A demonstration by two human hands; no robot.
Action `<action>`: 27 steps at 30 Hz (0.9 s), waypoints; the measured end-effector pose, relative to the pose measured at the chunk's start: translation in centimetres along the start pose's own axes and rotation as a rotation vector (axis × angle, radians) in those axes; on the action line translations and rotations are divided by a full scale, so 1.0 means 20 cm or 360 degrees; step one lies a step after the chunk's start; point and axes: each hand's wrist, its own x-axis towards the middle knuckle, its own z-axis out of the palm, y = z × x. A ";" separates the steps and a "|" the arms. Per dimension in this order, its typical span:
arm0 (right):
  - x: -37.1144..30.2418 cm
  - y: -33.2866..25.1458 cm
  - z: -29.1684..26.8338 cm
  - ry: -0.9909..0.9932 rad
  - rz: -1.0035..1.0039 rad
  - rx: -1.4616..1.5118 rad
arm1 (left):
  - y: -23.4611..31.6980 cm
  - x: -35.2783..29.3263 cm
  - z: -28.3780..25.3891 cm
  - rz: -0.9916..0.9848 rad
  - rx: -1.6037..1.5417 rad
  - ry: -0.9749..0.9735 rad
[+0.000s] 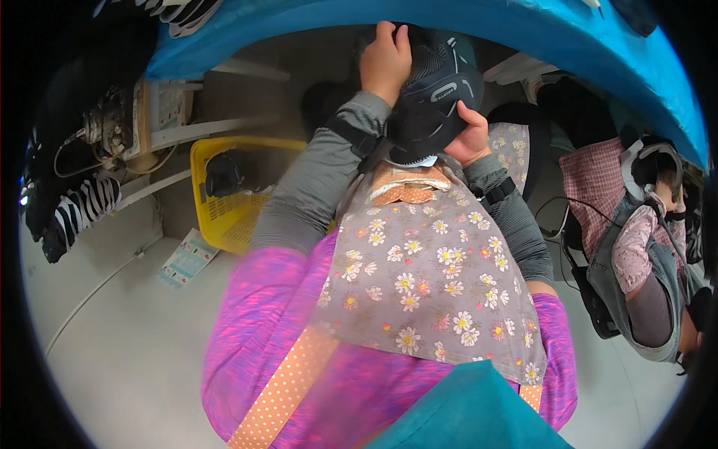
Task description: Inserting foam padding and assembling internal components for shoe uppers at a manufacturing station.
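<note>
A black fabric piece that looks like a shoe upper (428, 112) is held over my lap, just below the blue table edge. It has a grey mesh area, a raised oval patch and a zigzag lower edge. My left hand (385, 63) grips its upper left side with the fingers bent. At its lower right, my right hand (470, 136) pinches it, thumb on top and the other fingers mostly hidden beneath. Below the piece lies my grey flowered apron (434, 269) with an orange dotted trim.
A yellow plastic basket (224, 221) with dark pieces in it stands at the left. The blue-covered table (299, 19) curves across the top. Another person (647, 247) sits at the right. A printed sheet (188, 258) lies on the floor, and a machine (108, 127) stands far left.
</note>
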 end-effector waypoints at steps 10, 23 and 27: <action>0.00 -0.02 0.03 0.0007 -0.0067 0.0025 | 0.03 -0.02 -0.02 -0.0023 -0.0048 -0.0036; 0.00 -0.01 0.03 0.0081 -0.0106 -0.0113 | -0.02 -0.01 0.05 0.0038 -0.0074 -0.0024; -0.01 -0.01 0.10 -0.0028 -0.0118 -0.0034 | 0.07 0.03 -0.05 0.0103 -0.0024 0.0045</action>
